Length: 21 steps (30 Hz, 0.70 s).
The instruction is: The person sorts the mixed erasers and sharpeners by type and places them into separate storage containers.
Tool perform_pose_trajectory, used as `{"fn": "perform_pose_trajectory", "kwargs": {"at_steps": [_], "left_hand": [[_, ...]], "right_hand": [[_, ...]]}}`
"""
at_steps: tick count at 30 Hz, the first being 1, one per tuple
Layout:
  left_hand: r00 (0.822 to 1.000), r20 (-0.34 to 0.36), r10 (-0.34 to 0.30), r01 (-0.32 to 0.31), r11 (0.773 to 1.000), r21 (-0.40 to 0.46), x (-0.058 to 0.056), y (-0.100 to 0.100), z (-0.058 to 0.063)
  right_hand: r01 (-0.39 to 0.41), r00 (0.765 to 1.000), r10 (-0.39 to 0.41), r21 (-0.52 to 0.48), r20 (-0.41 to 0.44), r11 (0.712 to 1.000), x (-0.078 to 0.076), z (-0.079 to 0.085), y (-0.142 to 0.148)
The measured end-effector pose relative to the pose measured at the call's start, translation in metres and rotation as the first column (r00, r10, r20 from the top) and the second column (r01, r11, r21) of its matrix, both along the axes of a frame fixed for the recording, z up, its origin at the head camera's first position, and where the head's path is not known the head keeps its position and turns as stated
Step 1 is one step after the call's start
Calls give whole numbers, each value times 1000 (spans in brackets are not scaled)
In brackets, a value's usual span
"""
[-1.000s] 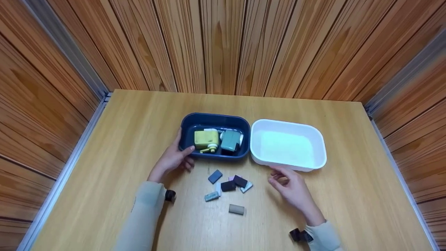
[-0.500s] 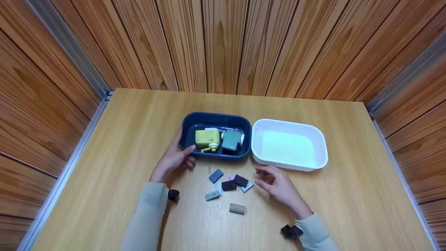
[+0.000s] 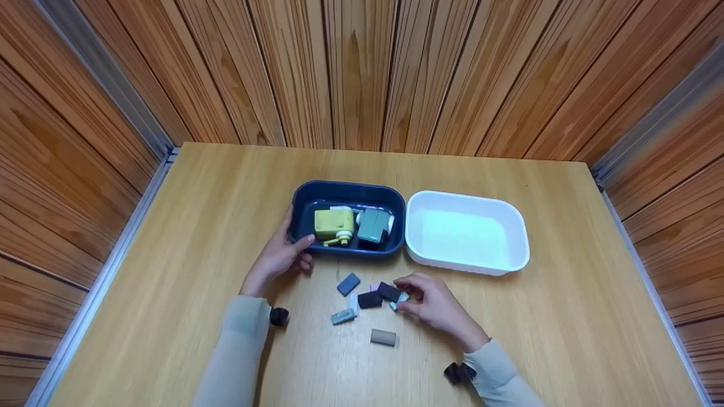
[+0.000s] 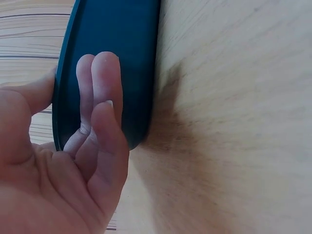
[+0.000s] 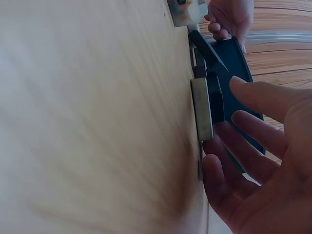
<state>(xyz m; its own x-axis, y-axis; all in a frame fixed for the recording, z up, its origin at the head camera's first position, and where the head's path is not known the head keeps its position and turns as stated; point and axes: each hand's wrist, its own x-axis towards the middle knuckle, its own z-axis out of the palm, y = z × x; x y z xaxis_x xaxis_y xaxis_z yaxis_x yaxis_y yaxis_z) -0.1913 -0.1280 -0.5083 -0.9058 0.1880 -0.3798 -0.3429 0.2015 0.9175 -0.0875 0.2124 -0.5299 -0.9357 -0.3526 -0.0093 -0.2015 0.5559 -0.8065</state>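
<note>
Gripping a dark blue bin [image 3: 350, 192], Spreading Around Small Blocks

We see the left hand [image 3: 277, 257] grasping the near left corner of the bin, its thumb over the rim and its other fingers along the outside wall. The right hand [image 3: 438, 303] is by the right end of a loose cluster of blocks on the wooden surface [image 3: 271, 367]. Its thumb and fingers stand apart on either side of a pale blue block [image 3: 404, 297], ungripped; we cannot tell whether they touch it.

A dark block [image 3: 389, 291] overlaps that pale block, and a second dark block [image 3: 370, 300] lies just left of it, with a bit of a pink piece [image 3: 374, 287] showing on the far side. We find a white block [image 3: 354, 303], a light teal block [image 3: 343, 316] and a blue-grey block [image 3: 348, 284] on the left, and a taupe block [image 3: 383, 337] apart at the near side.

Inside the dark blue bin we see a yellow item [image 3: 332, 223] on the left and a teal item [image 3: 374, 225] on the right. A white bin [image 3: 466, 233] sits just beside it, to the right. Wood-patterned panels [image 3: 362, 73] rise beyond the far edge.
</note>
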Motion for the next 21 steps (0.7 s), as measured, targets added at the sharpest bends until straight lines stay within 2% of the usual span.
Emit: {"fn": "perform_pose_trajectory", "kwargs": {"at_steps": [13, 21], "left_hand": [[1000, -6, -13, 12, 1000, -24, 1, -2, 2], [1000, -10, -23, 22, 1000, -21, -1, -1, 1]], "right_hand": [[45, 998, -49, 104, 32, 994, -4, 1, -8], [47, 999, -46, 135, -12, 990, -5, 0, -12]]}}
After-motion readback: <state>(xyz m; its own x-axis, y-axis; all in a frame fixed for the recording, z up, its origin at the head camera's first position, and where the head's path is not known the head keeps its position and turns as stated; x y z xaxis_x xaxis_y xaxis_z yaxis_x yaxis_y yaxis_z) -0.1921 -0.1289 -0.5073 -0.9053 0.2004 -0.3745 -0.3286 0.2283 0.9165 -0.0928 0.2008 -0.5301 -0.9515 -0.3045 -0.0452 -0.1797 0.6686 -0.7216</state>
